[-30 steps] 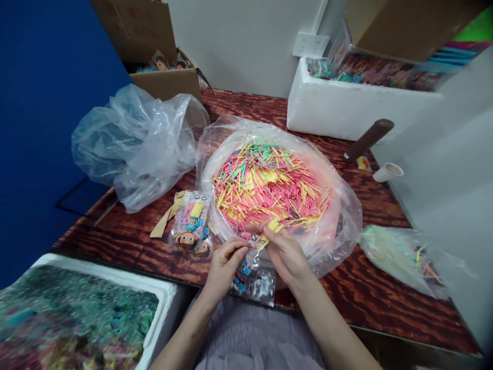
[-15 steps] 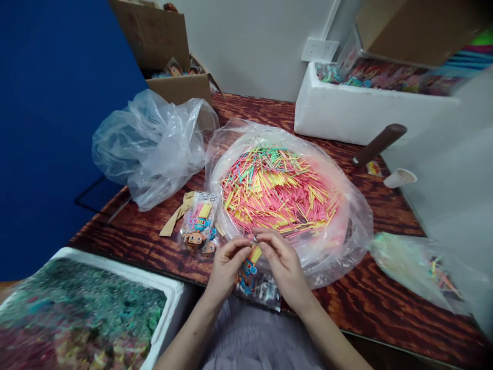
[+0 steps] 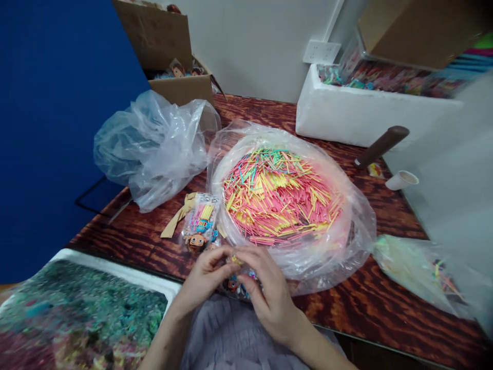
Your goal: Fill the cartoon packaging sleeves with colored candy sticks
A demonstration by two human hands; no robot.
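Close to the table's front edge, my left hand (image 3: 206,277) and my right hand (image 3: 267,288) meet around a clear printed candy-stick packet (image 3: 241,282). Both are closed on its upper part, with a bit of yellow showing between the fingers; much of the packet is hidden. Just beyond them a large open plastic bag holds a heap of pink, yellow and green thin sticks (image 3: 285,195). Left of the bag lie filled packets (image 3: 198,226) with a cartoon face and sticks inside, beside a strip of tan tape or paper (image 3: 177,216).
A crumpled clear bag (image 3: 162,149) and a cardboard box (image 3: 181,87) stand at the back left. White foam boxes are at the back right (image 3: 365,113) and front left (image 3: 173,288). A brown cylinder (image 3: 381,147), paper cup (image 3: 401,180) and small bag (image 3: 408,267) are at right.
Both hands have moved left and down toward my body with the packet. My right hand's fingers now cover more of its top, and the yellow sticks show less.
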